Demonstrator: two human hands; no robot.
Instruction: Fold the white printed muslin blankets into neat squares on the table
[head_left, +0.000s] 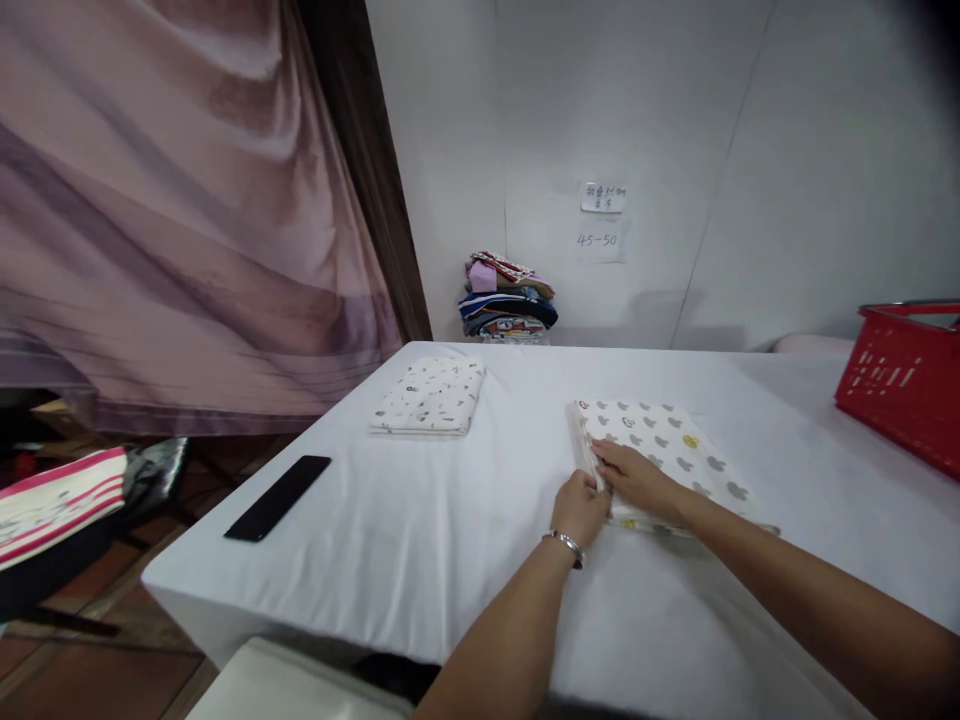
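Leftward on the white counter (420,490), a black slab (278,497) lies near and a speckled cloth (429,395) far, both well apart from the hands. Next comes the left hand (581,508), fingers curled at the left edge of the folded grey-printed cloth (667,440), toward its near corner; whether they pinch it is hidden. Just right of that, the right hand (634,478) overlaps the cloth more, fingers partly bent, fingertips at the same edge; I cannot tell if they grip. From both hands the cloth spreads right and far, its sides slanting from far left to near right; which way is longer is unclear. Rightmost stands a red basket (904,390).
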